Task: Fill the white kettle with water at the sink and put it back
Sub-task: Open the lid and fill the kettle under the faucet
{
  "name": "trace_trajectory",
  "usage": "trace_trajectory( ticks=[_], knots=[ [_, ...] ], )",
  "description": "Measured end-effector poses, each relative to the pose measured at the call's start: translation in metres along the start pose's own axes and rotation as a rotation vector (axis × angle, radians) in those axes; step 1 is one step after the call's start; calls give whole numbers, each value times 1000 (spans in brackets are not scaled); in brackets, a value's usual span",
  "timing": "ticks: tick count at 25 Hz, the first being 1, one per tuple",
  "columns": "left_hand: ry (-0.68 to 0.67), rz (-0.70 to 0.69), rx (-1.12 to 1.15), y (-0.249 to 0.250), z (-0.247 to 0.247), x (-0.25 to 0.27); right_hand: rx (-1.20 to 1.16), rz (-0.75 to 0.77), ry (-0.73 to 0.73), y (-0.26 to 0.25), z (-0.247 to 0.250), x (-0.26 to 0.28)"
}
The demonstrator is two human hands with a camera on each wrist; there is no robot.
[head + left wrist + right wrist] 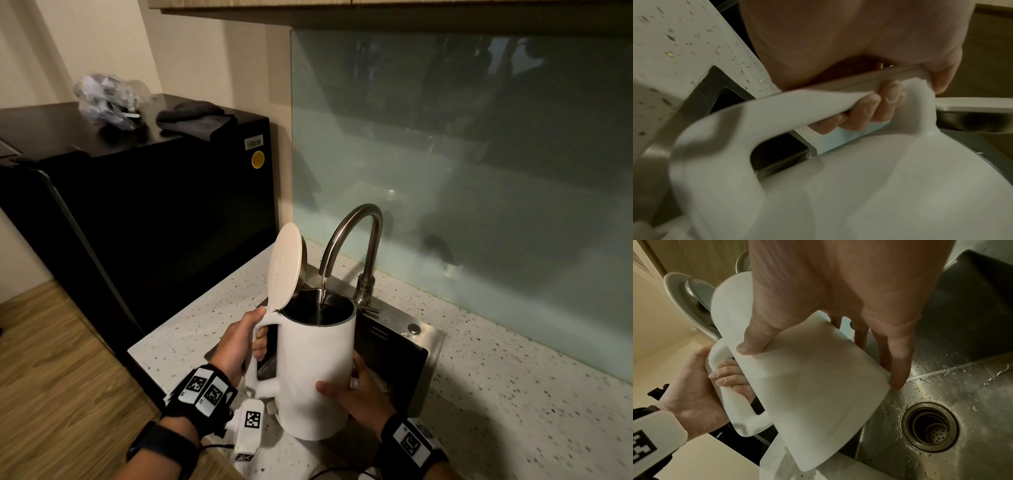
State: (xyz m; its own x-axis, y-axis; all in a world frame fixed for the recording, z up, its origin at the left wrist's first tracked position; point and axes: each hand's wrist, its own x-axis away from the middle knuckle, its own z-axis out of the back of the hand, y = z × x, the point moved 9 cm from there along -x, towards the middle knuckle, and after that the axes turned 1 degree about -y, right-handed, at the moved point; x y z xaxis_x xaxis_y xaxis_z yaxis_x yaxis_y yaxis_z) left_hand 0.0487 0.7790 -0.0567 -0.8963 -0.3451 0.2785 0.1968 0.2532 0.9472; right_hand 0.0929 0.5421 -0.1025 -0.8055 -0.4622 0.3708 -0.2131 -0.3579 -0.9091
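The white kettle is held over the steel sink with its lid flipped up. A thin stream of water runs from the curved tap into its open mouth. My left hand grips the handle, fingers curled round it and thumb on top. My right hand cups the lower body of the kettle, thumb on the near side and fingers spread round the far side. The water level inside is hidden.
A speckled white counter surrounds the sink; the drain and wet basin show below the kettle. A black fridge stands at left with a dark cloth and a plastic bag on top. A glass backsplash lies behind.
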Motion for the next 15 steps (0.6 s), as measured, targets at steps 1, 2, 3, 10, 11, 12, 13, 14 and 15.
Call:
trace_trajectory(
  ticks=[1,2,3,10,11,12,13,14,15],
  knots=[
    [-1,-2,-1,0,0,0,3,2,1,-1,0,1],
    [-2,-5,-5,1,0,0,3,2,4,-1,1,1],
    [-2,-7,-9,1,0,0,3,1,5,-1,1,0],
    [4,9,-5,1,-2,1,-4,-6,1,0,-1,1],
    [2,10,-4,1,-2,1,-6,-2,0,-1,-1,1],
    [2,13,0,1,-1,1,-7,2,0,-2,0,1],
    [4,18,8,1,-1,1,-6,6,1,-2,0,1],
    [7,23,14,1,-1,1,-3,10,4,-2,0,2],
    [12,26,19,0,-1,1,-1,12,5,-3,1,2]
  ],
)
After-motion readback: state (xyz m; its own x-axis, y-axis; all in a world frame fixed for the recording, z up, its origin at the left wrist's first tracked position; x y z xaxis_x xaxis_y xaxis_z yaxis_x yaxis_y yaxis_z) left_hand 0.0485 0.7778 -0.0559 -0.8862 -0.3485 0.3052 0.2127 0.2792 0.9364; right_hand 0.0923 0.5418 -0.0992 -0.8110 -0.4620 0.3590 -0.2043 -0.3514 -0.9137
